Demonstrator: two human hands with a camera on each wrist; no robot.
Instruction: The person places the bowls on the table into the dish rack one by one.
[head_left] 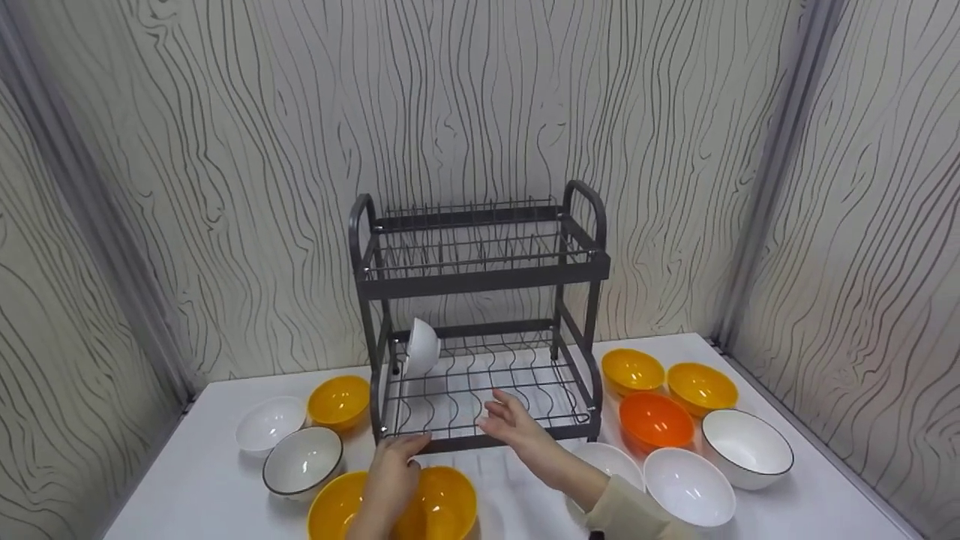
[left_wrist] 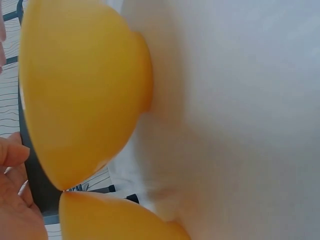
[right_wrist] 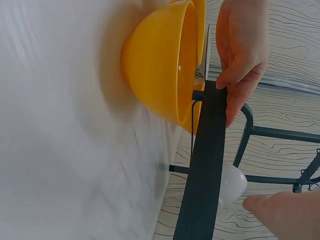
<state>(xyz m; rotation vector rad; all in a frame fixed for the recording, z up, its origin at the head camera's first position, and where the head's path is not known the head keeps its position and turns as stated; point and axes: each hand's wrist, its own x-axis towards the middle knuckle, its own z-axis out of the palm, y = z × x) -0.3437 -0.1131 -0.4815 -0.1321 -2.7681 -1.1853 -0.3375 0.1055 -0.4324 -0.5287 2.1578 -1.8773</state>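
Note:
A black two-tier dish rack (head_left: 480,281) stands on the table. My left hand (head_left: 391,472) grips the front bar of its lower tier near the left corner; in the right wrist view the thumb of that left hand (left_wrist: 20,195) lies against the bar's end. My right hand (head_left: 517,431) hovers over the front of the lower tier, holding nothing, with its fingers loosely bent. A white bowl (head_left: 424,349) stands on its side at the left of the lower tier. Two yellow bowls (left_wrist: 80,90) sit beneath my left forearm, partly hidden by it.
Left of the rack are a yellow bowl (head_left: 339,403), a white bowl (head_left: 271,425) and a dark-rimmed white bowl (head_left: 304,461). On the right stand an orange bowl (head_left: 656,421), more yellow bowls (head_left: 703,388) and several white bowls (head_left: 690,486). Patterned walls enclose the table.

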